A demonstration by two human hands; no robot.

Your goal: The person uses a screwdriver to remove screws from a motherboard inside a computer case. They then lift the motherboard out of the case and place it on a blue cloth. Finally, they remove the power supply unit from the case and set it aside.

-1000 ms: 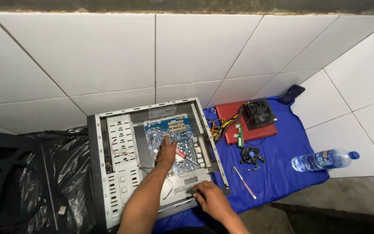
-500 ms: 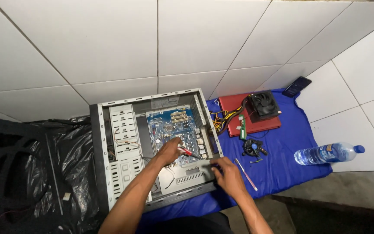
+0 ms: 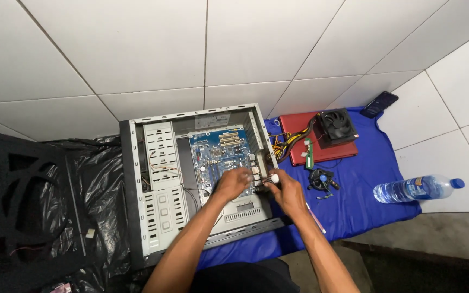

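Note:
An open grey computer case [image 3: 161, 217] lies flat on the tiled floor with a blue motherboard [image 3: 218, 152] inside. My left hand [image 3: 233, 182] rests on the board's lower right corner, fingers bent down onto it. My right hand [image 3: 284, 190] is at the case's right wall, right beside the left hand. Its fingers pinch a small white-tipped object [image 3: 274, 177]. What the left fingers touch is hidden under the hand.
A blue cloth [image 3: 365, 195] lies right of the case with a red flat box [image 3: 299, 127], a black power supply with fan [image 3: 337, 126], a green memory stick [image 3: 309, 153] and a small cooler fan [image 3: 321, 180]. A water bottle [image 3: 416, 188], a dark phone [image 3: 380, 103] and black plastic sheet [image 3: 90, 179] are nearby.
My right hand has moved from the case's near edge up to its right wall, beside the left hand. The left hand has shifted slightly right on the board.

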